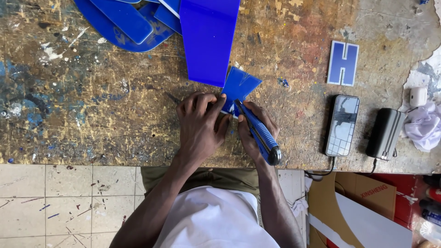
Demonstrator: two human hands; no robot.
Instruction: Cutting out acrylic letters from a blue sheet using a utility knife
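My left hand presses down on a small blue plastic piece lying on the worn, paint-stained workbench. My right hand grips a blue utility knife, its tip against the piece beside my left fingers. The lower part of the piece is hidden under my hands. Just behind it stands a large blue plastic sheet.
More blue plastic offcuts lie at the back left. A blue block letter, a phone, a dark power bank, a white charger and a cloth sit to the right. Cardboard rests on the floor below.
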